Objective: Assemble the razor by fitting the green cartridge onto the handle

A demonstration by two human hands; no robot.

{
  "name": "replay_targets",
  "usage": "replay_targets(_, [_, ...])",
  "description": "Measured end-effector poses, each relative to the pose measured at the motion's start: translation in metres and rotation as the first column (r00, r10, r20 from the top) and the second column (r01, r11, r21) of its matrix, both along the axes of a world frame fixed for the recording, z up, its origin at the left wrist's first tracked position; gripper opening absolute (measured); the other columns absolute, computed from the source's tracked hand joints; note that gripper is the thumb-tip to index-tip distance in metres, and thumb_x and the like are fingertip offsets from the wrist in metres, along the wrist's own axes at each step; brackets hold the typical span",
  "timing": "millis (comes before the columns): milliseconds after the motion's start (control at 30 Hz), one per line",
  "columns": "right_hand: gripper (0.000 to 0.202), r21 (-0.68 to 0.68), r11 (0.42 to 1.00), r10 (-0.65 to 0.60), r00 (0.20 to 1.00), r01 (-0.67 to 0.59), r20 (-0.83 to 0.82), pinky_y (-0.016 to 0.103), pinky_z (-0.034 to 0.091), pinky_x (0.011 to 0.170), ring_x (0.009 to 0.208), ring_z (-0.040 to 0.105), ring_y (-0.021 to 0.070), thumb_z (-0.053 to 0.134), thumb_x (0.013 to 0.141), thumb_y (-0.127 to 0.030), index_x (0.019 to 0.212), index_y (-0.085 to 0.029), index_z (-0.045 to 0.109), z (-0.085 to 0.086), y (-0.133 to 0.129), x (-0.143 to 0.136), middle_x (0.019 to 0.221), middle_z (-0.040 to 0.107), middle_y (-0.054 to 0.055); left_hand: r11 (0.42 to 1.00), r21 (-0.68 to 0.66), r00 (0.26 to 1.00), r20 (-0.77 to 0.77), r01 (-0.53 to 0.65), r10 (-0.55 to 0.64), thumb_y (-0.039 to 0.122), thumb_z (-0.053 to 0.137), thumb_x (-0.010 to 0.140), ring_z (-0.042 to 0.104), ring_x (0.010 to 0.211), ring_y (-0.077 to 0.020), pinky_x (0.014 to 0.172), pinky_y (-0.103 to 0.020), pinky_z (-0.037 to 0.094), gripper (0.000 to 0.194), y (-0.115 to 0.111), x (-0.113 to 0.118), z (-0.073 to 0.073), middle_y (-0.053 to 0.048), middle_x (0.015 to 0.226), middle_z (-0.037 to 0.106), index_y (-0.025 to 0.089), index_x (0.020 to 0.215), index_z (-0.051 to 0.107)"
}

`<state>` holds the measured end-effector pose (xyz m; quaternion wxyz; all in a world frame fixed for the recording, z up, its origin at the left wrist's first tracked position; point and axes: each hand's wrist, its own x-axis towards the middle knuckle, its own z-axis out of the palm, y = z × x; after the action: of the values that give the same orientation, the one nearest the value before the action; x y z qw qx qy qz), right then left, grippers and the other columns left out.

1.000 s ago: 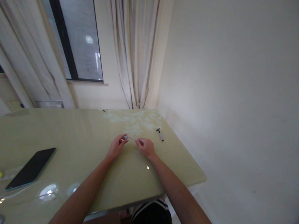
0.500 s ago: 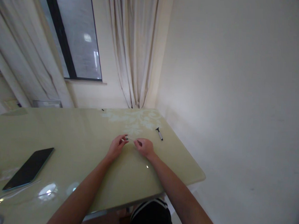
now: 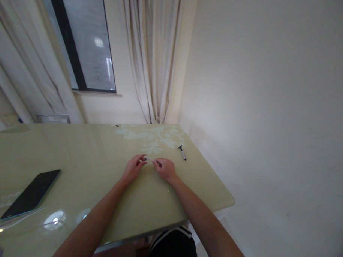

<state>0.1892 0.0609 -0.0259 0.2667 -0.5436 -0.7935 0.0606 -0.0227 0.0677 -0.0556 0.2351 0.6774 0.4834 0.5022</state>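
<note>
Close together over the tabletop, both hands meet at a small, thin, pale strip (image 3: 149, 159). Its exact kind is too small to make out. The curled fingers and thumb of my left hand (image 3: 134, 167) grip its left end, where a small dark bit shows between the fingertips. At the other end, my right hand (image 3: 165, 168) is closed in a pinch on the strip, its fingers partly hiding it. Lying to the right of my right hand, apart from it, is a razor (image 3: 182, 153) with a black head and a grey handle.
A glossy pale-green table (image 3: 83, 159) carries a dark tablet (image 3: 31, 194) and a white cable (image 3: 19, 221) at left. Near its far edge lies a tiny dark object (image 3: 117, 125). A white wall (image 3: 245, 108) borders the right side; curtains (image 3: 151, 60) hang behind.
The whole view has shifted very slightly. My hands keep the same grip on the strip, with little visible movement.
</note>
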Motion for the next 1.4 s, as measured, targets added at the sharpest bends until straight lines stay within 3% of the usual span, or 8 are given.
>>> replay_targets(733, [0.037,-0.006,1.0,0.013,1.0,-0.013,0.004,0.025,0.031,0.064,0.077,0.063,0.0166,0.05,0.104,-0.045,0.091,-0.023,0.077,0.001,-0.003,0.0,0.086,0.076,0.003,0.998,-0.018,0.997,0.041,-0.062,0.063,0.051,0.065,0.082,0.055,0.058,-0.0137,0.059,-0.028,0.049,0.045,0.001,-0.003,0.002,-0.002,0.086,0.07,0.02,0.114,0.072])
replay_targets(933, [0.036,-0.001,1.0,0.011,0.999,-0.011,-0.031,0.025,0.03,0.063,0.073,0.06,0.016,0.055,0.101,-0.046,0.082,-0.023,0.074,-0.001,-0.002,-0.001,0.079,0.073,0.002,0.996,-0.026,0.996,0.032,-0.082,0.082,0.052,0.064,0.084,0.056,0.06,-0.014,0.06,-0.028,0.05,0.045,-0.001,-0.003,0.003,-0.002,0.086,0.07,0.019,0.115,0.072])
replay_targets(1033, [0.04,0.012,0.999,-0.038,0.996,0.039,-0.083,0.025,0.03,0.062,0.07,0.058,0.0161,0.05,0.103,-0.045,0.081,-0.021,0.073,-0.003,-0.001,0.0,0.076,0.072,0.002,0.995,-0.034,0.996,0.018,-0.09,0.09,0.053,0.062,0.085,0.057,0.06,-0.0145,0.06,-0.028,0.05,0.046,-0.003,-0.003,0.006,-0.003,0.087,0.07,0.019,0.115,0.072])
replay_targets(1167, [0.051,0.075,0.991,-0.096,0.976,0.112,-0.197,0.025,0.036,0.067,0.073,0.059,0.0167,0.032,0.109,-0.048,0.097,-0.019,0.073,0.004,0.009,0.013,0.082,0.071,0.005,0.996,-0.041,0.997,-0.021,-0.082,0.081,0.053,0.058,0.089,0.057,0.062,-0.0154,0.061,-0.03,0.051,0.043,-0.007,-0.001,0.009,-0.004,0.087,0.07,0.019,0.112,0.073])
replay_targets(1300, [0.055,0.113,0.938,-0.246,0.861,0.327,-0.446,0.026,0.039,0.069,0.075,0.06,0.0195,0.027,0.107,-0.048,0.102,-0.016,0.071,0.026,0.038,0.045,0.081,0.069,0.007,0.998,-0.047,0.996,-0.08,-0.043,0.04,0.053,0.063,0.085,0.056,0.06,-0.015,0.06,-0.029,0.05,0.044,-0.009,0.002,0.009,-0.004,0.087,0.07,0.02,0.113,0.072])
replay_targets(1400, [0.052,0.064,0.911,-0.326,0.806,0.408,-0.495,0.027,0.041,0.072,0.08,0.062,0.0211,0.028,0.106,-0.045,0.104,-0.015,0.07,0.037,0.059,0.077,0.086,0.07,0.008,0.998,-0.07,0.99,-0.14,-0.001,-0.009,0.049,0.066,0.082,0.058,0.062,-0.0147,0.062,-0.03,0.052,0.046,-0.01,0.005,0.006,-0.006,0.095,0.071,0.02,0.117,0.071])
